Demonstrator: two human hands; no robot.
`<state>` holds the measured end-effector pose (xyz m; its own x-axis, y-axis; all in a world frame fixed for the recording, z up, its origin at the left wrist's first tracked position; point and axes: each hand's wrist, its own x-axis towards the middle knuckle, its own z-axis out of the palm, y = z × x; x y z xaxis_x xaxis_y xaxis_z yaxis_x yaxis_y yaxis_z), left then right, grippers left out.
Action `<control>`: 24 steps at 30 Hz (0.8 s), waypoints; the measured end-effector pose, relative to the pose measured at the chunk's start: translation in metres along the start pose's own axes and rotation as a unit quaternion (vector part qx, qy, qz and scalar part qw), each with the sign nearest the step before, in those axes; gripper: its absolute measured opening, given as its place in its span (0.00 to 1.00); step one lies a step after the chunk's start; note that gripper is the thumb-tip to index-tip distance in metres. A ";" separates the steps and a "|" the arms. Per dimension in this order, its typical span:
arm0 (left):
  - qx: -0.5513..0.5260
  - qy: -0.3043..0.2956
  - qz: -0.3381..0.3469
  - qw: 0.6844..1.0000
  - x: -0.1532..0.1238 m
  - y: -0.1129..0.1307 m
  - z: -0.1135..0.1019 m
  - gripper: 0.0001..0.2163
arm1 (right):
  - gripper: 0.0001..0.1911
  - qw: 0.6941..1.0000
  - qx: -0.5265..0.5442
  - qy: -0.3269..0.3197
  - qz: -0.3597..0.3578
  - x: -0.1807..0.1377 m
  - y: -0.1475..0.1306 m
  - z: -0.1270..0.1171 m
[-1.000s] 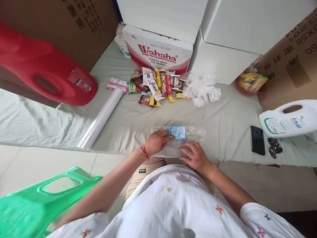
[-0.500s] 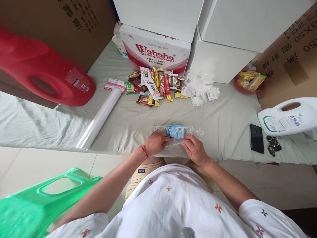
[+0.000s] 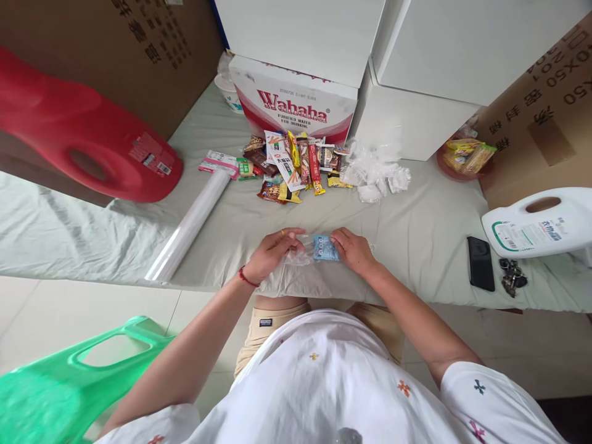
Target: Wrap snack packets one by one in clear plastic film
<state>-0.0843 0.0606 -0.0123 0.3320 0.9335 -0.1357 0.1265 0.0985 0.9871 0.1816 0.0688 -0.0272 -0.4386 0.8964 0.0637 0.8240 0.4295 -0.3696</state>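
Observation:
A small blue packet (image 3: 324,248) lies near the front edge of the cloth, with clear plastic film (image 3: 300,254) around it. My left hand (image 3: 276,251) grips the film's left side, thumb and fingers closed on it. On the packet's right end rest the closed fingers of my right hand (image 3: 352,249), holding it through the film. Film also shows just past the right hand. Which layers lie over or under the packet I cannot tell.
Behind are piled snacks (image 3: 296,163), crumpled clear plastic (image 3: 377,169) and a Wahaba-style water carton (image 3: 296,105). A film roll (image 3: 187,228) and red jug (image 3: 92,135) stand left; a white detergent bottle (image 3: 541,225), phone (image 3: 481,263) and keys (image 3: 512,276) lie right.
My left hand has moved left, away from the packet, drawing the film's left part with it. My right hand has shifted up onto the packet's right end.

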 end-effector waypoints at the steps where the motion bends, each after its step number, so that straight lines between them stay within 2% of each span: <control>1: 0.029 0.024 0.032 0.999 -0.005 0.002 -0.001 0.30 | 0.16 1.000 0.002 -0.002 0.002 0.000 0.000 0.002; 3: 0.136 0.050 0.102 0.984 -0.016 0.003 0.001 0.38 | 0.16 1.000 0.005 -0.006 0.007 0.000 0.001 0.005; 5: 0.264 0.073 0.159 0.949 -0.022 0.001 0.008 0.48 | 0.16 1.000 0.006 -0.008 0.013 0.001 0.001 0.007; 7: 0.354 0.109 0.174 0.912 -0.023 -0.005 0.018 0.50 | 0.16 1.000 0.001 -0.009 0.016 0.001 0.000 0.008; 9: 0.394 0.158 0.132 0.896 -0.018 -0.012 0.028 0.45 | 0.16 1.000 -0.004 -0.006 0.015 0.001 0.000 0.009; 12: 0.422 0.212 0.012 0.881 -0.004 -0.020 0.036 0.34 | 0.17 1.000 0.002 0.005 0.011 0.000 0.000 0.010; 14: 0.438 0.213 -0.028 0.873 0.004 -0.023 0.038 0.22 | 0.16 1.000 0.019 0.013 0.010 0.000 0.000 0.010; 16: 0.445 0.203 -0.031 0.872 0.009 -0.023 0.038 0.13 | 0.16 0.999 0.045 0.024 0.012 -0.001 0.001 0.009; 19: 0.453 0.200 -0.030 0.868 0.010 -0.024 0.038 0.14 | 0.14 0.996 0.083 0.035 0.021 0.000 0.006 0.006; 24: 0.490 0.217 -0.050 0.843 0.010 -0.028 0.036 0.16 | 0.12 0.994 0.092 0.040 0.046 -0.006 0.023 0.000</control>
<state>-0.0507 0.0544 -0.0441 -0.0731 0.9965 0.0397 0.9153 0.0513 0.3996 0.2028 0.0737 -0.0356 -0.3287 0.9400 0.0918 0.7771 0.3244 -0.5393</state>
